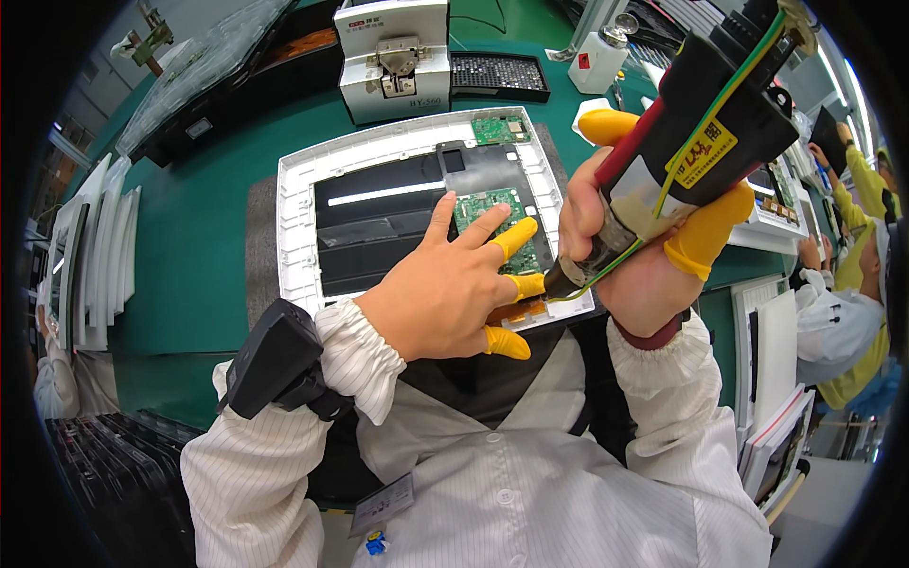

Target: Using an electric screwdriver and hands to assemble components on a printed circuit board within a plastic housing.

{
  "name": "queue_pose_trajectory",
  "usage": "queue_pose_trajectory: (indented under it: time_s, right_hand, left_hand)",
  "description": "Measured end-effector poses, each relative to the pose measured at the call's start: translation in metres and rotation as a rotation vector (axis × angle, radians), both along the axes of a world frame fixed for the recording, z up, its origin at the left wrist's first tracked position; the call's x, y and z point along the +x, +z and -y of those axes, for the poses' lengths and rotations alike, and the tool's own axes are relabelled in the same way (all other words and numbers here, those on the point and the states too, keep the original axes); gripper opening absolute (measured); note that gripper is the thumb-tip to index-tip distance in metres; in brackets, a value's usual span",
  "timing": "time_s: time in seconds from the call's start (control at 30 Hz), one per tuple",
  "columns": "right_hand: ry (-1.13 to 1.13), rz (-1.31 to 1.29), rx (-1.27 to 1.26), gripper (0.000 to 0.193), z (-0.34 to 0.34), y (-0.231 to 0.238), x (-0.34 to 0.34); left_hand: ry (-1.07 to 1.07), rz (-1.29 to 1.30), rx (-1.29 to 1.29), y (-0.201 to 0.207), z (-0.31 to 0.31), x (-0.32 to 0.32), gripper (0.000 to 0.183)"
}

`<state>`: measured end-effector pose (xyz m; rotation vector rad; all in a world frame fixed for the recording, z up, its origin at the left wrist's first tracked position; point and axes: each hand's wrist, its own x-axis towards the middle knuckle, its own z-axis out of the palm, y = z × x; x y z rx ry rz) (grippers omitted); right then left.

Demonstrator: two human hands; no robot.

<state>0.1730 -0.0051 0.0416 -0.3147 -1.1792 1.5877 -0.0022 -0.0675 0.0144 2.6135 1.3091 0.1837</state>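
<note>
A white plastic device housing (295, 227) lies on a dark grey mat (260, 227), its dark inside facing up. Fixed within it is a green circuit board (478, 204), and a smaller green board (497, 131) sits at its far right corner. My left hand (436, 289) rests palm down over the near right part, fingers spread, some in yellow finger cots. Wrapped around a red and black electric screwdriver (705, 123) is my right hand (649, 270), also with yellow finger cots. The driver tilts, its tip end down beside my left fingers at the housing's near right corner; the bit is hidden.
Behind the housing stand a white screw feeder (393, 90) and a black gridded tray (497, 76). White panels (95, 256) stand at left, more panels (772, 379) at right. A white dispenser bottle (598, 62) is at the back. Co-workers (843, 322) sit at far right.
</note>
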Motion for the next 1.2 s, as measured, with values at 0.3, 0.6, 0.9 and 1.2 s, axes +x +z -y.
queue_pose_trajectory:
  time_s: [0.3, 0.6, 0.9, 1.2]
  right_hand:
    - [0.069, 0.134, 0.171, 0.099, -0.001, -0.007, 0.016]
    - [0.103, 0.066, 0.105, 0.113, 0.008, -0.008, 0.035]
    - [0.081, 0.117, 0.015, 0.091, 0.022, -0.007, 0.037]
    - [0.124, -0.059, 0.076, 0.113, 0.009, -0.014, 0.033]
  left_hand:
    - [0.003, -0.034, -0.014, 0.002, 0.000, -0.001, 0.027]
    - [0.021, 0.098, 0.044, -0.009, 0.000, 0.000, 0.021]
    - [0.026, 0.109, 0.063, -0.010, 0.001, 0.000, 0.022]
    - [0.009, -0.003, 0.036, -0.006, 0.001, -0.001, 0.038]
